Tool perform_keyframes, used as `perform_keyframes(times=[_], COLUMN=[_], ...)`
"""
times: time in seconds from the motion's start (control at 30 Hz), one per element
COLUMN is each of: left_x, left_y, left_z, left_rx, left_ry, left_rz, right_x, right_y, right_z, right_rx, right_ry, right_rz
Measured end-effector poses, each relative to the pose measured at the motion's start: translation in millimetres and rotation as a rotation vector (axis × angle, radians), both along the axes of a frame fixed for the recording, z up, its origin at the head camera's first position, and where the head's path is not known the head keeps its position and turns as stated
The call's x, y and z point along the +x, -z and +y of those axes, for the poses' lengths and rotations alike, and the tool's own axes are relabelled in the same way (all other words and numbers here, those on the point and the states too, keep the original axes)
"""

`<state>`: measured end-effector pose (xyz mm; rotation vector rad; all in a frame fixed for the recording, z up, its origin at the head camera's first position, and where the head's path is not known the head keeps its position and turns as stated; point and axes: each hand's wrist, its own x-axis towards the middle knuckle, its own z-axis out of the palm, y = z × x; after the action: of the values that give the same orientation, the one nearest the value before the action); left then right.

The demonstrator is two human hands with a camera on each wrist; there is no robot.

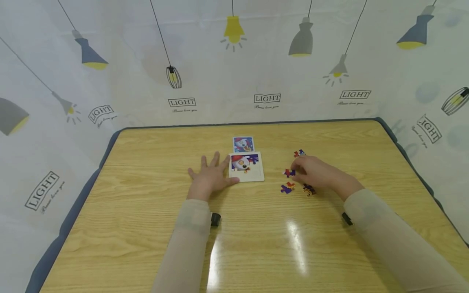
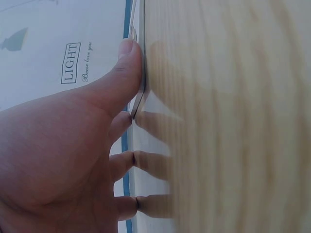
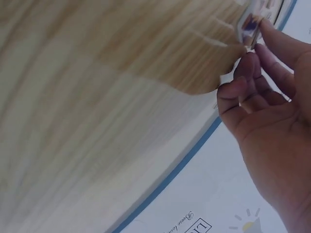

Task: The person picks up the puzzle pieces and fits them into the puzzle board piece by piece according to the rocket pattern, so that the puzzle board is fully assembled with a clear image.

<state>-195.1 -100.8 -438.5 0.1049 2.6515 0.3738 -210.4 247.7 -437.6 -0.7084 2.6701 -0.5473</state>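
A square puzzle board (image 1: 253,175) lies on the table, its upper part filled with a picture of a white face and red hat. Spread flat on the table, my left hand (image 1: 209,179) touches the board's left edge with thumb and index finger. My right hand (image 1: 316,173) pinches a red and purple puzzle piece (image 1: 289,173) between thumb and index finger, low over the table. Around that hand lie more loose pieces: some purple and orange ones (image 1: 287,187) in front, dark ones (image 1: 309,189) under the palm side, and red and blue ones (image 1: 299,153) behind.
A small picture card (image 1: 243,144) with a similar image lies just behind the board. The wooden table (image 1: 146,162) has a dark blue edge along its back and sides. A white curtain (image 1: 220,81) printed with lamps hangs beyond it.
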Motion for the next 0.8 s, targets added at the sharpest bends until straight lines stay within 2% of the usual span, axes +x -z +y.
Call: perform_keyframes(times=[0.23,0.43,0.57,0.67,0.8], left_x=[-9.3,-13.4,-12.5,-8.9,-5.6], left_y=[12.2,18.5,17.9,13.4,9.7], left_z=[-1.7,-2.5,-2.2,-1.5,-1.3], left_rx=[-0.006,-0.009,-0.010,-0.008,-0.009], left_ry=[-0.011,-0.011,-0.009,-0.006,0.001], left_rz=[-0.030,-0.030,-0.026,-0.014,0.002], right_x=[-3.5,-6.5,-5.9,-4.5,-4.5], right_y=[1.2,2.7,5.6,7.3,5.6], right_z=[3.1,4.5,3.6,1.8,-1.9], right_rx=[0.026,0.000,-0.052,-0.070,-0.097], right_ry=[-0.073,-0.061,-0.043,-0.038,-0.018], right_rz=[0.026,0.004,-0.024,-0.036,-0.023])
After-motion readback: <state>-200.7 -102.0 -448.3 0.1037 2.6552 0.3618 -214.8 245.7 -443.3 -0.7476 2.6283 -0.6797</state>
